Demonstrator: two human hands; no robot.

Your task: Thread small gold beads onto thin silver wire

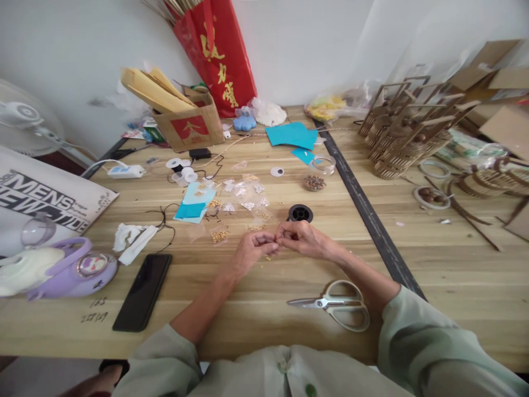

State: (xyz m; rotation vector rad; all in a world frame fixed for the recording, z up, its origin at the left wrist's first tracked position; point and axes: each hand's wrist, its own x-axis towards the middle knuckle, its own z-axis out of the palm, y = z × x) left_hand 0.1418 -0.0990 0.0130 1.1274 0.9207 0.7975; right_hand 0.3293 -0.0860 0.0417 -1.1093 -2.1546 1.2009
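My left hand point(253, 251) and my right hand point(303, 240) meet fingertip to fingertip above the table, both pinched closed. Whatever lies between the fingers is too small to make out. Just beyond the right hand stands a black spool point(300, 213). Tiny gold-coloured rings point(268, 258) lie on the wood below the fingertips. Small clear bags of gold-coloured findings point(220, 236) are spread out past the left hand. White-handled scissors point(345, 306) rest on the table under the right forearm, blades pointing left.
At left are a black phone point(142, 292), a purple bottle point(74, 270) and a power strip point(126, 171). Blue cards point(291, 135), a bead container point(314, 183) and a cardboard box point(188, 129) stand farther back. Bamboo baskets point(397, 138) crowd the right, beyond a dark strip point(363, 193).
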